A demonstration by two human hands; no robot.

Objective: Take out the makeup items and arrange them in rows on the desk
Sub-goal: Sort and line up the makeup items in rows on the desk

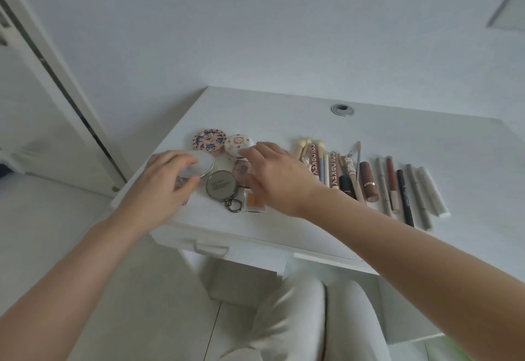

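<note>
- The left hand (167,179) curls its fingers around the rim of a round white compact (200,166) at the left end of the counter (369,133); something small sits under the palm, too hidden to name.
- The right hand (272,176) hovers with loose, spread fingers just above a cream floral compact (238,145), holding nothing.
- Round pieces cluster here: a patterned compact (209,139) behind, a metal-rimmed mirror compact (221,184) in front with a key ring (233,204), an orange pan (252,200) beside it.
- Brushes, lipsticks and pencils (369,184) already lie side by side to the right.
- To do this step well, I would slide each compact flat rather than lift it, line the rims up in an even row, and keep the wrist clear of the pencils so they do not roll.
</note>
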